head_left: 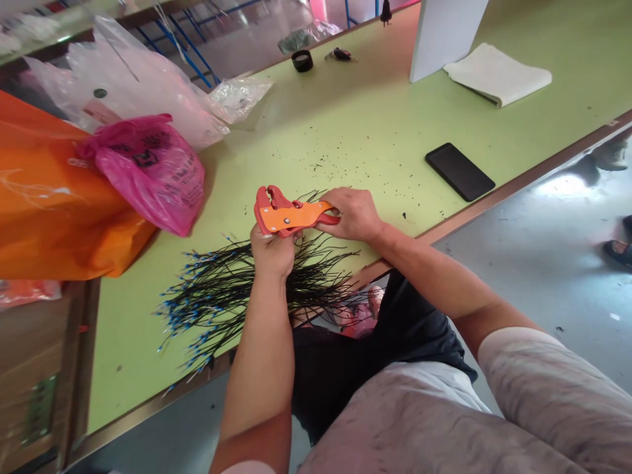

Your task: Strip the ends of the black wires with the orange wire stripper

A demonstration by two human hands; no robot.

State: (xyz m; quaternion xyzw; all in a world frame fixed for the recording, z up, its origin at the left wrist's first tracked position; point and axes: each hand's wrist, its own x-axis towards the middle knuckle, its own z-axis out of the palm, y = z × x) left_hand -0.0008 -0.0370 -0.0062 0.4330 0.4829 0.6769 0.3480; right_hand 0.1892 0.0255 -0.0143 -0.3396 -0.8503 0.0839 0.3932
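Note:
My right hand (353,214) is wrapped round the handles of an orange and red wire stripper (289,217). The tool's jaws point left, above the table. Just below the jaws is my left hand (274,255), closed, its fingers partly hidden behind the tool; what it holds I cannot make out. Beneath both hands spreads a bundle of thin black wires (311,280), many with blue and bare metal ends toward the left. Some wires reach over the table's front edge. The left forearm covers part of the bundle.
On the green table (345,118) lie a black phone (459,171), a folded white sheet (498,74), a black roll (302,61) and keys (340,54). Small dark scraps are scattered mid-table. Pink (153,171), orange (49,197) and clear plastic bags (133,72) crowd the left.

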